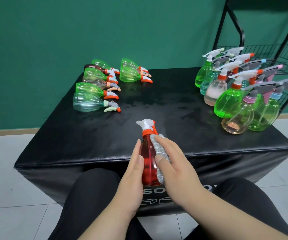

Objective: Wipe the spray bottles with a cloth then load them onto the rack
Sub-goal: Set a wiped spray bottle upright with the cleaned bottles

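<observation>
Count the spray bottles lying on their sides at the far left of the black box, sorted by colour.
Green bottles: 5
Dark brown bottle: 1
Pale brownish bottle: 1
Pale teal bottle: 1
Total: 8

A black padded box (157,94) stands on a pale tiled floor (6,170) before a green wall (53,32) with a brown skirting (6,131). White lettering (152,191), partly hidden, marks its near side.

Head view; downward over table (209,146)
</observation>
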